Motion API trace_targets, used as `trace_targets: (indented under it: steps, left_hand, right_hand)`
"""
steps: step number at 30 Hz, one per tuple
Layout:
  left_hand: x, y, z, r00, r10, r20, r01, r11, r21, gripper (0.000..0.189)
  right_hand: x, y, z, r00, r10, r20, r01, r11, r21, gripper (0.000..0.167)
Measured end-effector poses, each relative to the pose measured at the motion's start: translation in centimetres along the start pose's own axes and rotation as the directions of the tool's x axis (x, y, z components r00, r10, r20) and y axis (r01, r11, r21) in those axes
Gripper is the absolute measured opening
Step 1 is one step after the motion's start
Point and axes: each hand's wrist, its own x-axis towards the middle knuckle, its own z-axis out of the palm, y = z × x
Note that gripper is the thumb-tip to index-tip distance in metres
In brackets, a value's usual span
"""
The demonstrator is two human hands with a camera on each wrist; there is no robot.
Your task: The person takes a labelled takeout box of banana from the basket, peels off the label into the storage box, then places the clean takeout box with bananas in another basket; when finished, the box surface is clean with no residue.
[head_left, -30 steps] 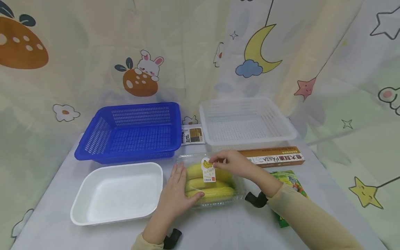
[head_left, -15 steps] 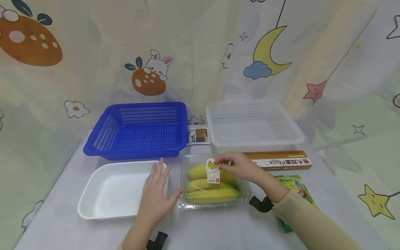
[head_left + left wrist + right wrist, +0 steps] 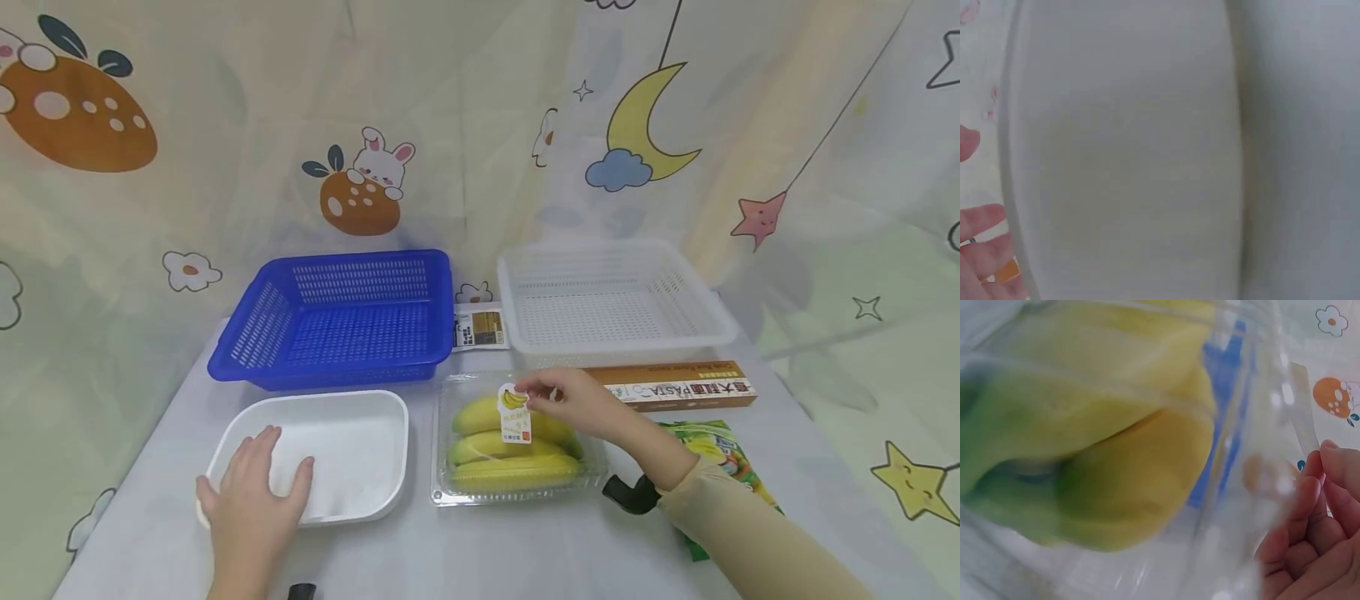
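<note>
A clear plastic box of bananas (image 3: 517, 471) stands in the middle of the table in the head view. My right hand (image 3: 573, 402) is over its lid, thumb and forefinger pinching the top edge of a white banana label (image 3: 516, 425). In the right wrist view, the pinched label (image 3: 1304, 409) stands up from the lid beside the blurred bananas (image 3: 1129, 481). My left hand (image 3: 251, 492) is at the near left of a white tray (image 3: 352, 467), fingers spread and holding nothing. The left wrist view shows the tray's side (image 3: 1129, 150) close up; whether fingers touch it, I cannot tell.
Behind the tray sits a blue basket (image 3: 337, 329), and a white basket (image 3: 615, 308) stands at the back right. A small packet (image 3: 480, 328) lies between them. Right of the bananas are a pasta box (image 3: 690, 386) and a green packet (image 3: 712, 446), partly under my right sleeve.
My left hand has left the side of the banana box and moved left to the white tray. The right hand stays at the label. The head view has shifted slightly.
</note>
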Motion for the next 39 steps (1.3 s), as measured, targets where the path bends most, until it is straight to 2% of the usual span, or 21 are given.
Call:
trace_targets:
  steps: [4, 6, 11, 15, 18, 23, 28, 35, 39]
  left_hand:
    - [-0.2, -2.6, -0.8, 0.992, -0.120, -0.021, 0.121, 0.992, 0.037, 0.054]
    - [-0.3, -3.6, -1.0, 0.988, -0.151, -0.037, 0.153, 0.987, 0.046, 0.054]
    - [-0.4, -5.8, -1.7, 0.972, -0.235, 0.008, 0.233, 0.968, 0.094, 0.056]
    - [-0.3, -7.2, -2.4, 0.934, -0.346, 0.091, 0.331, 0.932, 0.150, 0.062]
    - [-0.3, -7.9, -2.6, 0.903, -0.405, 0.143, 0.379, 0.908, 0.178, 0.066]
    - [0.0, -8.7, -2.4, 0.870, -0.428, 0.244, 0.386, 0.900, 0.202, 0.072]
    - [0.1, -9.3, -2.1, 0.844, -0.414, 0.341, 0.367, 0.909, 0.197, 0.075]
    - [0.0, -9.7, -2.0, 0.824, -0.412, 0.388, 0.368, 0.911, 0.185, 0.077]
    - [0.0, -9.9, -1.9, 0.802, -0.427, 0.417, 0.394, 0.904, 0.168, 0.078]
  right_hand:
    - [0.0, 0.1, 0.1, 1.000, 0.001, -0.007, -0.001, 1.000, -0.005, 0.021]
    - [-0.1, 0.1, 0.2, 1.000, 0.001, -0.010, -0.001, 1.000, -0.002, 0.021]
    - [-0.2, -0.1, 0.2, 1.000, -0.002, -0.016, 0.002, 1.000, 0.011, 0.021]
    - [-0.2, -0.3, 0.3, 1.000, -0.003, -0.023, 0.003, 1.000, 0.010, 0.021]
    - [-0.1, -0.3, 0.4, 1.000, -0.009, -0.026, 0.009, 1.000, 0.008, 0.021]
    - [0.0, -0.6, 0.4, 1.000, -0.005, -0.023, 0.005, 1.000, 0.012, 0.021]
    - [0.1, -1.2, 0.4, 1.000, -0.005, -0.014, 0.005, 1.000, 0.025, 0.021]
    - [1.0, -3.3, 0.6, 0.999, 0.040, 0.001, -0.040, 0.998, 0.040, 0.021]
    - [2.4, -5.3, 1.2, 0.999, 0.025, 0.037, -0.028, 0.997, 0.076, 0.021]
